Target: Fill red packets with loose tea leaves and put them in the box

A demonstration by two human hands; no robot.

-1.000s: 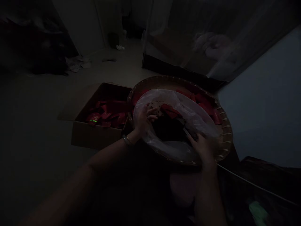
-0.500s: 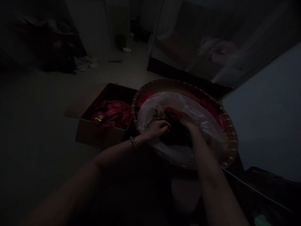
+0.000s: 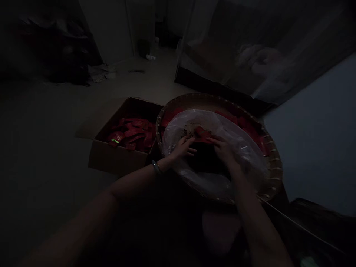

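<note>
A round woven bamboo tray (image 3: 274, 159) stands in front of me, with an opened translucent plastic bag (image 3: 239, 137) spread inside it. In the bag lies a dark loose heap (image 3: 204, 157), too dim to name. Red packets lie at the heap's far side; the nearest red packet (image 3: 202, 133) is between my hands. My right hand (image 3: 224, 150) has its fingertips closed on this packet's right edge. My left hand (image 3: 182, 149) is at the packet's left side, over the heap, fingers apart; whether it touches the packet is unclear.
An open cardboard box (image 3: 116, 159) holding several red packets (image 3: 136, 129) stands left of the tray. More red packets (image 3: 250, 129) lie along the tray's far right. A pale wall (image 3: 314, 141) rises at the right. The room is very dark.
My right hand has moved from the bag's near right side up to the red packet, then drawn back slightly. My left hand has left the bag's left edge and come in over the heap.
</note>
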